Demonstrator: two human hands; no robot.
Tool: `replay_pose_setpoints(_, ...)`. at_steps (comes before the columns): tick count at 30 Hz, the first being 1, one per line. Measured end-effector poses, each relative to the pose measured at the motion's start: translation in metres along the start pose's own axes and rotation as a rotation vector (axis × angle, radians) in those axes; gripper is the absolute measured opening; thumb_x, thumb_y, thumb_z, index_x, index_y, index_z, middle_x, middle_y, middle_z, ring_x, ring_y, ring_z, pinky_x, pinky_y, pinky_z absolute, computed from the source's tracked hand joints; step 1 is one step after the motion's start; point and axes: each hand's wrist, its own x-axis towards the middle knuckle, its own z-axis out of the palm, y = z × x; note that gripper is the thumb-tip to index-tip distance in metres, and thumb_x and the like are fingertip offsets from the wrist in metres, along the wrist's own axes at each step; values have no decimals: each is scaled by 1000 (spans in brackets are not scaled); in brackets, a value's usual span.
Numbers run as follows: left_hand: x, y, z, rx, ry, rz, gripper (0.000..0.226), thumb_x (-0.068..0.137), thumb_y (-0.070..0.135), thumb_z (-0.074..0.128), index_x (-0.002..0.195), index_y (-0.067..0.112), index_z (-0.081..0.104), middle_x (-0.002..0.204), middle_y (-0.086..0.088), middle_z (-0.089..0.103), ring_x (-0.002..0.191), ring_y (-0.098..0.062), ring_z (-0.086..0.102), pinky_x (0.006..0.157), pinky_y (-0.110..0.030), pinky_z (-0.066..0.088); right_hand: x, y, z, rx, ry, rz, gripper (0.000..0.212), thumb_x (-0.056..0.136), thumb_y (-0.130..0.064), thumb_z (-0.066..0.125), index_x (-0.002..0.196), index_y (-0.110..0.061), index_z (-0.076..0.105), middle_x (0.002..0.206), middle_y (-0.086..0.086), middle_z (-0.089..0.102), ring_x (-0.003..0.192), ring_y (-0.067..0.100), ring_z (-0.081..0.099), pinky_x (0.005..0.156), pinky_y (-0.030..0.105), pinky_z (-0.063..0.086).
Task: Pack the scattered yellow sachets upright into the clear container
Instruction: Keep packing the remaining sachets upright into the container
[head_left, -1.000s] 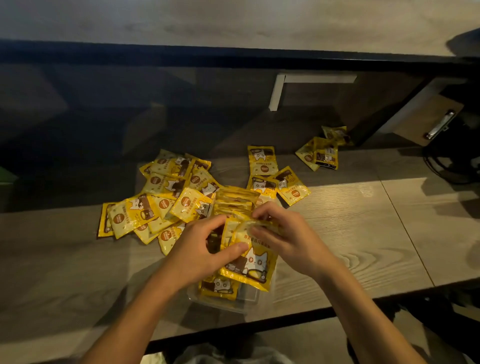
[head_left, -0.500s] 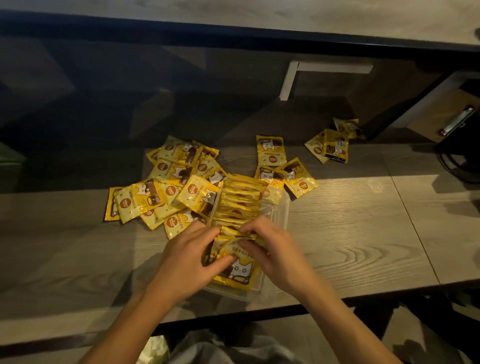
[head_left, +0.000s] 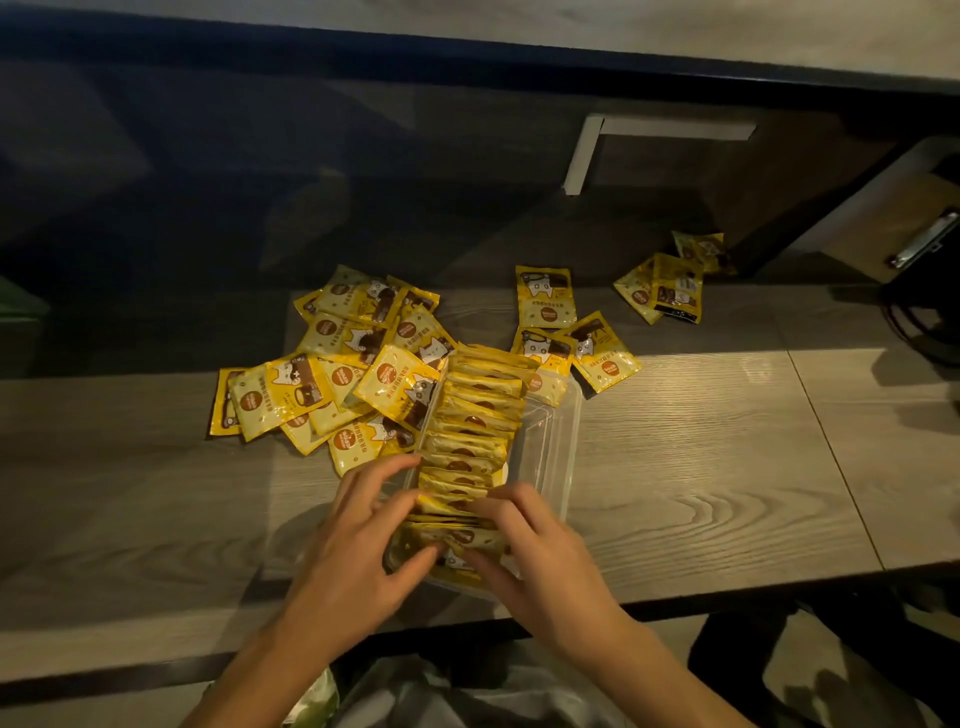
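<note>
Yellow sachet sits at the near end of the clear container, pinched by your left hand and right hand: seat it upright against the packed row, grip clamped until it stands

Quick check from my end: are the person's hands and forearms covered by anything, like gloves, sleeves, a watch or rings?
Nothing worn shows. The left hand and right hand are bare, with no gloves, and no rings can be made out in the dim light. Both forearms are uncovered down to the frame's bottom edge, with no sleeves, watch or wristband.
</note>
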Motion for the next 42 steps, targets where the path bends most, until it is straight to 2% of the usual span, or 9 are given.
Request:
replay_pose_setpoints(4, -5, 3, -1, -104, 10, -51, 62, 80, 47, 68, 137, 27, 51, 151, 15, 31, 139, -3, 34, 105, -26, 37, -2, -4, 1, -113, -50, 28, 33, 94, -36, 57, 121, -25, 43, 116, 0, 53, 82, 19, 64, 56, 34, 55)
replay_pose_setpoints(10, -10, 13, 0, -141, -28, -47, 63, 91, 68, 42, 149, 59, 18, 160, 28, 11, 143, -2, 30, 107, -29, 33, 3, -7, 7, -60, -134, 62, 23, 97, -25, 52, 119, -20, 50, 121, -1, 45, 90, 25, 62, 71, 39, 54)
replay_pose_setpoints(14, -9, 17, 4, -98, 1, -83, 57, 94, 63, 34, 146, 41, 42, 160, 26, 13, 143, -3, 28, 108, -33, 32, 4, -7, 8, 3, -122, 107, 24, 98, -25, 55, 120, -16, 52, 121, 0, 47, 95, 25, 62, 75, 39, 53)
replay_pose_setpoints(18, -4, 21, 5, -81, 30, -129, 55, 95, 57, 31, 131, 25, 58, 158, 9, 28, 132, -11, 43, 99, -43, 49, 4, -10, 1, 240, -44, 214, 38, 96, -51, 50, 122, -24, 51, 116, -10, 52, 100, 3, 57, 79, 22, 51)
replay_pose_setpoints(21, -2, 20, 6, -53, 30, -107, 51, 97, 53, 31, 124, 22, 60, 156, 7, 29, 134, -11, 40, 100, -40, 48, 9, -6, -2, 215, 103, 384, 26, 99, -45, 43, 114, -25, 49, 106, -9, 53, 89, 5, 60, 73, 29, 54)
replay_pose_setpoints(28, 2, 22, 6, -85, 45, -133, 60, 97, 56, 27, 149, 27, 36, 158, 13, 23, 141, 0, 28, 106, -24, 32, 37, 9, -22, 888, -257, 819, 19, 94, -23, 62, 110, -14, 55, 102, 8, 67, 76, 24, 74, 67, 36, 61)
replay_pose_setpoints(31, 5, 23, 5, -61, 8, -92, 62, 98, 57, 25, 156, 37, 15, 162, 17, 12, 146, 0, 19, 110, -28, 28, 44, 10, -27, 949, -308, 778, 14, 92, -14, 65, 104, -19, 61, 103, 8, 70, 89, 23, 73, 76, 37, 61)
replay_pose_setpoints(35, 4, 18, 2, -28, -51, -34, 64, 96, 61, 30, 155, 38, 23, 162, 22, 4, 148, -3, 17, 111, -34, 28, 38, 8, -24, 776, -262, 660, 21, 91, -13, 65, 112, -14, 61, 99, 9, 65, 92, 25, 69, 77, 42, 61)
replay_pose_setpoints(42, -1, 14, -3, -6, 7, 34, 47, 92, 44, 49, 133, 21, 54, 136, 7, 44, 116, 0, 48, 86, -20, 46, 11, 4, -16, 513, -100, 383, 10, 97, -25, 57, 104, -21, 61, 95, -6, 68, 88, 9, 66, 76, 35, 57)
